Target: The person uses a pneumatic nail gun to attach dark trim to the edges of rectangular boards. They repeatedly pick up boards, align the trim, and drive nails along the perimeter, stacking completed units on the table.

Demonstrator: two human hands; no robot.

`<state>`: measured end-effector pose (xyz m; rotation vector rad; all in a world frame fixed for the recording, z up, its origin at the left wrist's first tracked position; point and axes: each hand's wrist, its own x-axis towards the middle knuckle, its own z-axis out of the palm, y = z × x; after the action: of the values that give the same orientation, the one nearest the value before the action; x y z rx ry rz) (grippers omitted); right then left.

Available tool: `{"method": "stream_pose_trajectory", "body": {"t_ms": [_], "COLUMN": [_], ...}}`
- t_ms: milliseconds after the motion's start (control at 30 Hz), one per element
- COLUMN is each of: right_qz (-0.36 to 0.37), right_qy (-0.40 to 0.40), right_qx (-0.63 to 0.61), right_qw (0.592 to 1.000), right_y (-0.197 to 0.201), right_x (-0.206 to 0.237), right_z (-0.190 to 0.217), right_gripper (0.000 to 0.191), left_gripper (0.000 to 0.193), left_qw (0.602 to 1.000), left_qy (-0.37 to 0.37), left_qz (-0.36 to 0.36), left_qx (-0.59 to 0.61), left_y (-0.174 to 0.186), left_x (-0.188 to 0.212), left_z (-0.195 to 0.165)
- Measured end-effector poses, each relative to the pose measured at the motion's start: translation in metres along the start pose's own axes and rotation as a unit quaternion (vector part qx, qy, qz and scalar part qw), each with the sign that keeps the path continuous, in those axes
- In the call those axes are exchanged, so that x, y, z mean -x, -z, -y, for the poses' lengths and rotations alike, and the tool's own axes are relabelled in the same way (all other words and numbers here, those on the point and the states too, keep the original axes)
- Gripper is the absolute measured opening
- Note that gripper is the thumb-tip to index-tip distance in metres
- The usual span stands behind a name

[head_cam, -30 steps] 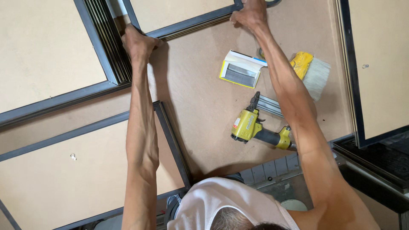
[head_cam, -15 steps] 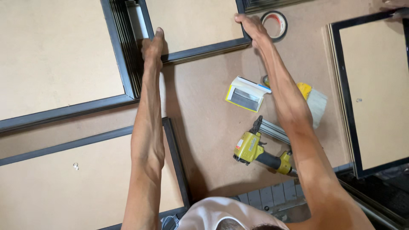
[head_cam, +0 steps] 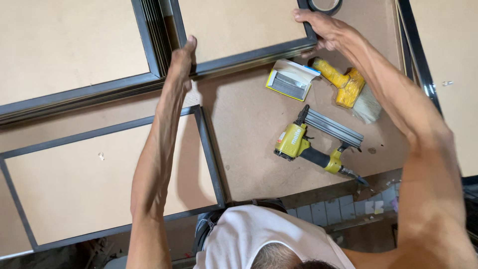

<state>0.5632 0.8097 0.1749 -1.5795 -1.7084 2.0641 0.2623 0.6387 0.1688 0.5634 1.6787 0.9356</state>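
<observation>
A dark-framed board [head_cam: 239, 25] lies face down at the top middle of the brown worktable [head_cam: 249, 134]. My left hand [head_cam: 181, 62] grips its near left corner, fingers over the dark frame edge. My right hand [head_cam: 323, 30] holds its near right corner, fingers curled around the frame. A yellow nail gun [head_cam: 311, 142] lies on the table below my right arm. Beside it sit an open box of nails [head_cam: 291, 79] and a yellow-handled brush [head_cam: 348, 89].
Another dark-framed board [head_cam: 74, 45] lies at the top left and one [head_cam: 99, 184] at the lower left. More framed boards [head_cam: 438, 60] stand at the right. A roll of tape [head_cam: 324, 6] sits at the top edge. Tiled floor [head_cam: 348, 209] shows below the table.
The view has shifted, and both hands have drawn the framed board nearer along the table. My grip on its two near corners is unchanged.
</observation>
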Motion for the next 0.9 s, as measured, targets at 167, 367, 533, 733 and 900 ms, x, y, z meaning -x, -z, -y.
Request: {"method": "stream_pose_trajectory", "body": {"t_ms": [167, 367, 533, 733, 900], "right_qz": [0.051, 0.092, 0.041, -0.023, 0.036], "right_qy": [-0.007, -0.022, -0.122, -0.038, 0.005], "right_qx": [-0.030, -0.141, -0.242, -0.292, -0.317], "right_qw": [0.998, 0.985, 0.962, 0.955, 0.948], "right_y": [0.010, -0.007, -0.021, -0.017, -0.021], "right_x": [0.068, 0.157, 0.213, 0.152, 0.073], "right_z": [-0.027, -0.108, -0.190, -0.206, -0.153], "right_gripper": [0.054, 0.055, 0.046, 0.043, 0.041], "left_gripper": [0.099, 0.121, 0.119, 0.118, 0.110], "left_qw": [0.996, 0.993, 0.985, 0.979, 0.975], "left_qy": [0.016, 0.063, 0.126, 0.133, 0.135], "left_qz": [0.057, 0.095, 0.118, 0.142, 0.122], "left_qx": [0.074, 0.025, 0.027, 0.067, 0.130], "left_y": [0.004, 0.000, -0.013, -0.025, -0.026], "left_x": [0.049, 0.155, 0.253, 0.305, 0.299], "left_z": [0.044, 0.099, 0.142, 0.174, 0.177]}}
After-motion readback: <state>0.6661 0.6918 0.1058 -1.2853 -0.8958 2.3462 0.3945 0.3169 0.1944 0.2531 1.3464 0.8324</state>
